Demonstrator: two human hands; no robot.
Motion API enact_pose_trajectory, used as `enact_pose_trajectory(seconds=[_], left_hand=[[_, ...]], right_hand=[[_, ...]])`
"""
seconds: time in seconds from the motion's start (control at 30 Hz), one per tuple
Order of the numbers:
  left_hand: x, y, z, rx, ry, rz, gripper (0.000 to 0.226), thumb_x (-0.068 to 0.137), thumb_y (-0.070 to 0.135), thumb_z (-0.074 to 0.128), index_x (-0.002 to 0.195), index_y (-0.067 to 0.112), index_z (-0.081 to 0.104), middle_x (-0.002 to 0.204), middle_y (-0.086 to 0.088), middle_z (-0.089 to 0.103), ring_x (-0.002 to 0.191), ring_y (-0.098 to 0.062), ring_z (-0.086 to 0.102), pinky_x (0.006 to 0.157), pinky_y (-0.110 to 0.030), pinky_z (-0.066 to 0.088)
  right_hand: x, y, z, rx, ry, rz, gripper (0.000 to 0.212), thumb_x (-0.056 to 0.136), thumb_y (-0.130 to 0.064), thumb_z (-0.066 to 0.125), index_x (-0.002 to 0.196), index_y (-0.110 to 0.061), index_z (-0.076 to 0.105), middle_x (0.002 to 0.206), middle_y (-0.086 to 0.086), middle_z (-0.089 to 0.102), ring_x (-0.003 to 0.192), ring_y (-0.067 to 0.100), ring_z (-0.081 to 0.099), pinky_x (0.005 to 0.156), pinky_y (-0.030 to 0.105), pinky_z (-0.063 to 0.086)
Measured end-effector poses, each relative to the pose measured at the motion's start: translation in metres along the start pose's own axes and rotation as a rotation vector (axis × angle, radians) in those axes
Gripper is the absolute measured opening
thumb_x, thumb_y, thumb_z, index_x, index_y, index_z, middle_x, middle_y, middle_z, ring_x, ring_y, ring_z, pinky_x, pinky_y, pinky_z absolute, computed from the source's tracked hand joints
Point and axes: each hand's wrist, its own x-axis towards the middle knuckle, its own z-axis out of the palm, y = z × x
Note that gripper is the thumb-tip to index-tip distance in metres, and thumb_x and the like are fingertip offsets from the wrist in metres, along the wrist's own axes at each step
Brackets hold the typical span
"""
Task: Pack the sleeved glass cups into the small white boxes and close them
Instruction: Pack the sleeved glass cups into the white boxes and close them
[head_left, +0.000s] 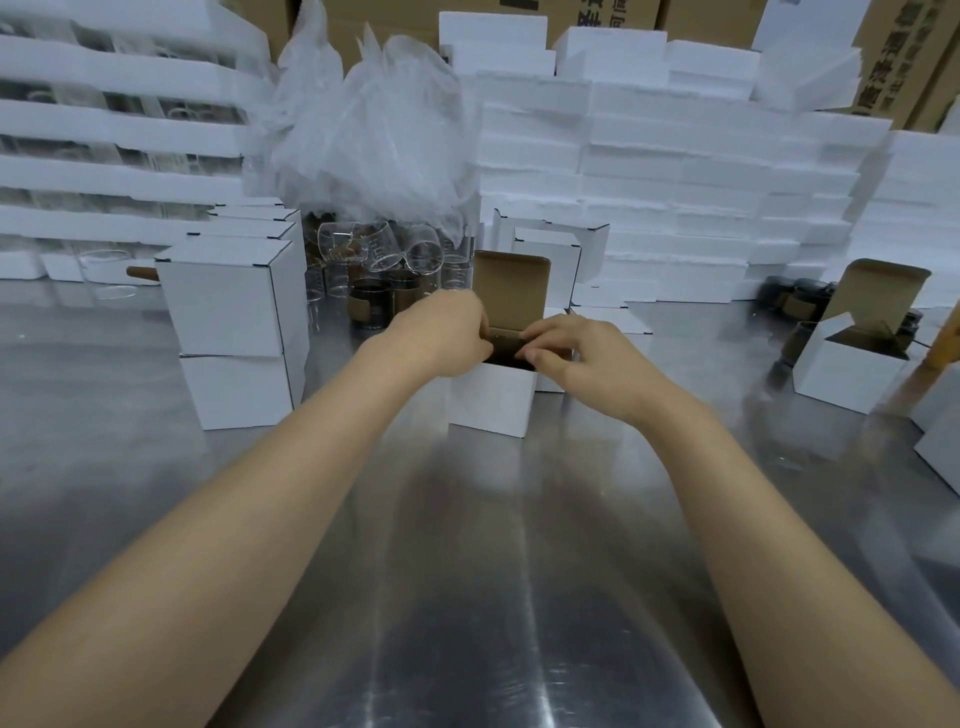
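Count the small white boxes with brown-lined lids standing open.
2. The centre box, between left hand and right hand; the right box, at far right. More may be open among the boxes behind, partly hidden.

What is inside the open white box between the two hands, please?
Only a dark shape shows inside the box; the left hand and right hand cover the rest.

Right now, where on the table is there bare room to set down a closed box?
Bare table lies on the near side of the centre box. Another patch sits between that box and the open box at right. A third lies left of the closed stack. Behind the centre box it is crowded with cups and foam.
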Motion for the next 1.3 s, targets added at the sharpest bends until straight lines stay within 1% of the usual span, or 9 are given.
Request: enact_pose_trajectory(seconds=[0.1, 0.27, 0.47, 0.67, 0.8, 0.97, 1.07, 1.17, 1.3], left_hand=[[-0.001, -0.002, -0.004, -0.049, 0.003, 0.017, 0.023, 0.095, 0.017, 0.054, 0.105, 0.011, 0.073, 0.102, -0.007, 0.069, 0.097, -0.024, 0.062, 0.084, -0.034, 0.052], [0.002, -0.020, -0.020, -0.086, 0.325, -0.180, 0.029, 0.085, -0.003, 0.048, 0.108, 0.002, 0.066, 0.113, -0.017, 0.063, 0.103, -0.035, 0.059, 0.088, -0.042, 0.051], [0.004, -0.034, -0.021, -0.397, 0.012, -0.209, 0.020, 0.096, 0.014, 0.056, 0.084, 0.009, 0.072, 0.063, -0.001, 0.068, 0.044, -0.002, 0.056, 0.044, -0.014, 0.043], [0.007, -0.024, -0.009, -0.538, -0.028, -0.172, 0.031, 0.079, 0.041, 0.076, 0.082, 0.012, 0.065, 0.066, -0.001, 0.065, 0.048, -0.004, 0.056, 0.039, -0.009, 0.039], [0.004, -0.021, 0.000, -0.669, -0.110, -0.255, 0.066, 0.075, 0.038, 0.081, 0.126, 0.009, 0.052, 0.071, 0.000, 0.057, 0.045, -0.003, 0.050, 0.041, -0.012, 0.042], [0.007, -0.020, 0.007, -0.833, -0.309, -0.288, 0.017, 0.089, 0.024, 0.070, 0.093, 0.011, 0.059, 0.061, 0.004, 0.045, 0.040, -0.002, 0.041, 0.040, -0.013, 0.037], [0.010, -0.016, 0.012, -0.901, -0.332, -0.319, 0.020, 0.093, 0.012, 0.061, 0.078, 0.015, 0.048, 0.048, 0.005, 0.044, 0.039, -0.003, 0.040, 0.037, -0.014, 0.036], [0.009, -0.013, 0.015, -0.978, -0.356, -0.330, 0.014, 0.093, 0.006, 0.054, 0.082, 0.014, 0.052, 0.049, 0.006, 0.045, 0.038, -0.002, 0.040, 0.036, -0.012, 0.035], [0.012, -0.014, 0.016, -0.954, -0.349, -0.336, 0.032, 0.093, 0.006, 0.039, 0.116, 0.007, 0.061, 0.087, -0.004, 0.052, 0.039, -0.002, 0.042, 0.038, -0.012, 0.038]], right_hand=[[0.000, -0.002, -0.001, 0.109, 0.094, 0.020, 0.018, 0.094, -0.014, 0.055, 0.098, -0.016, 0.073, 0.108, -0.008, 0.065, 0.099, 0.009, 0.059, 0.079, 0.009, 0.040], [0.003, 0.002, -0.015, 0.329, 0.372, 0.151, 0.036, 0.087, 0.010, 0.038, 0.101, -0.009, 0.066, 0.107, 0.009, 0.064, 0.089, 0.016, 0.063, 0.071, 0.019, 0.056], [0.002, 0.005, -0.010, 0.527, 0.251, 0.295, 0.033, 0.088, 0.004, 0.061, 0.120, -0.004, 0.057, 0.098, 0.010, 0.062, 0.069, 0.016, 0.067, 0.066, 0.023, 0.058], [0.002, 0.006, -0.004, 0.496, 0.161, 0.315, 0.048, 0.090, -0.022, 0.067, 0.134, -0.014, 0.049, 0.116, 0.001, 0.064, 0.073, 0.011, 0.068, 0.064, 0.019, 0.053], [0.003, 0.005, 0.004, 0.480, 0.134, 0.305, 0.046, 0.090, -0.023, 0.065, 0.133, -0.021, 0.049, 0.113, -0.010, 0.062, 0.062, 0.004, 0.065, 0.057, 0.016, 0.045], [0.003, 0.002, 0.007, 0.516, 0.122, 0.238, 0.038, 0.086, -0.006, 0.064, 0.099, -0.041, 0.055, 0.092, -0.020, 0.063, 0.049, 0.003, 0.053, 0.051, 0.013, 0.042], [0.003, 0.006, 0.001, 0.482, 0.064, 0.239, 0.040, 0.085, -0.003, 0.064, 0.108, -0.035, 0.057, 0.103, -0.014, 0.064, 0.059, 0.009, 0.053, 0.056, 0.016, 0.043], [0.003, 0.007, -0.002, 0.447, 0.034, 0.214, 0.033, 0.085, 0.000, 0.062, 0.108, -0.023, 0.062, 0.105, -0.010, 0.066, 0.054, 0.006, 0.049, 0.052, 0.014, 0.042], [0.000, 0.006, -0.006, 0.364, -0.002, 0.154, 0.035, 0.083, 0.008, 0.053, 0.094, -0.020, 0.073, 0.072, -0.009, 0.064, 0.052, 0.004, 0.045, 0.051, 0.016, 0.036]])
